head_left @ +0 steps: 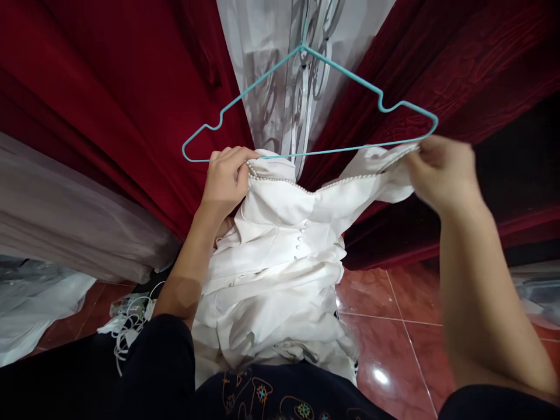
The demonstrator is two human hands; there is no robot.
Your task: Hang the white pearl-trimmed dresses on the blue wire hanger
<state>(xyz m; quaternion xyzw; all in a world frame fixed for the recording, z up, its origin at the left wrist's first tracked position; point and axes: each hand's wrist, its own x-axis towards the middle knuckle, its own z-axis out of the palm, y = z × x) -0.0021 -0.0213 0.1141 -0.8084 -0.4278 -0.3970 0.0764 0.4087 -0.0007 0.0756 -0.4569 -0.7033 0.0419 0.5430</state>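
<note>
A white dress [280,262] with a pearl-beaded neckline and small buttons down its front hangs bunched between my hands and my body. Above it is a thin turquoise clothes hanger [341,69], its lower bar level with the dress's top edge. My left hand [227,175] is closed on the dress's left top corner, beside the hanger bar. At the other side my right hand [441,169], slightly blurred, pinches the beaded edge near the hanger's right end. Whether the fabric is fastened to the hanger cannot be made out.
Dark red curtains [131,87] hang on both sides, with a white ornate metal frame [301,111] between them. Pale fabric [65,204] drapes at left. White cables [129,332] lie at lower left. The floor has shiny red tiles [380,332].
</note>
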